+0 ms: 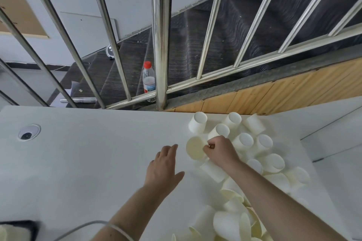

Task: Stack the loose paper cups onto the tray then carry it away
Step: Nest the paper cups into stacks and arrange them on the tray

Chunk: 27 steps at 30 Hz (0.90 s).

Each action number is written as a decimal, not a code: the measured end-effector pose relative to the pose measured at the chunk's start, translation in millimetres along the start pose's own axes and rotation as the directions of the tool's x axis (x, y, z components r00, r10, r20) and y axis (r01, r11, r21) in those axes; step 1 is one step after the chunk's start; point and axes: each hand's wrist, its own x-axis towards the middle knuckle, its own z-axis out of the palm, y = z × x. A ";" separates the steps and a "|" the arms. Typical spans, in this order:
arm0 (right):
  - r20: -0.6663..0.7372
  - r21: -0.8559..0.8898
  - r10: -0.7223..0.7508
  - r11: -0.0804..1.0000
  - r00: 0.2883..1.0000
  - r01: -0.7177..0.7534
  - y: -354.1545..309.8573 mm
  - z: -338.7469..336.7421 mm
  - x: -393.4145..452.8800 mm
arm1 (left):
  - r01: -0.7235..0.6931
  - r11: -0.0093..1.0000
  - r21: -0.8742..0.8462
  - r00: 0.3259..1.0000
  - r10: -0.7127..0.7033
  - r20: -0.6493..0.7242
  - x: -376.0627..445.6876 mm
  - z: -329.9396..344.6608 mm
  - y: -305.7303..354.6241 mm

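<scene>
Several loose white paper cups (244, 141) lie scattered over the right half of the white table (94, 154), some upside down, some on their sides. My right hand (219, 150) pinches the rim of one cup (195, 149) whose open mouth faces me. My left hand (164, 164) hovers open just left of that cup, fingers straight, touching nothing. A dark tray corner (21, 227) shows at the bottom left edge.
A steel railing (160, 45) stands behind the table, with stairs below it. A clear bottle with a red cap (148, 80) stands past the far edge. A cable hole (29, 132) sits at the table's left. A grey cable (78, 229) runs near my left forearm.
</scene>
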 end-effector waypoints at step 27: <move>0.231 -0.446 0.069 0.894 0.971 0.043 19.4 32.7 -33.9 | 0.088 0.995 0.035 0.992 -0.091 0.087 -22.2 12.5 -22.6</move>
